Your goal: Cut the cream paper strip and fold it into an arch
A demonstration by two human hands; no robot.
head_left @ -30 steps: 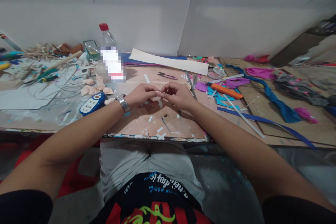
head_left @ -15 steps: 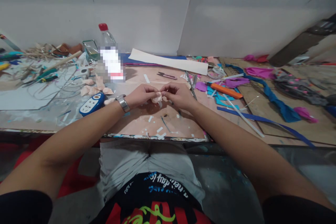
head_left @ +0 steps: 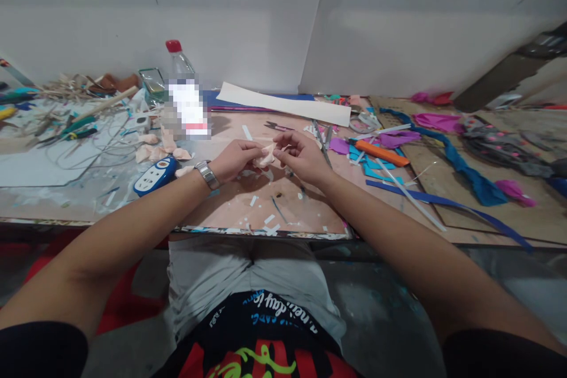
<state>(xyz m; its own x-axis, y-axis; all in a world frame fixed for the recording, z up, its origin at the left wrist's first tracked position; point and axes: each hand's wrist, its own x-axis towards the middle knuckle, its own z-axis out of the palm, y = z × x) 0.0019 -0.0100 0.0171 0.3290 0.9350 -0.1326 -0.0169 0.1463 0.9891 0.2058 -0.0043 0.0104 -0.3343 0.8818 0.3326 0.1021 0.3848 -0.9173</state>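
Note:
A small crumpled piece of pale peach paper is between my two hands, above the middle of the worktable. My left hand, with a metal watch on the wrist, pinches its left side. Close by on the right, my right hand has its fingers curled, thumb and fingertips at the paper's right edge; whether they grip it is hard to tell. Small white scraps lie on the table below both hands.
A blue and white power socket and more peach paper lie left. Behind stands a red-capped bottle. To the right are an orange cutter, blue strips and coloured paper scraps.
The fingers of my right hand have lifted and spread slightly from the fingers of my left hand. More of the peach paper shows between them.

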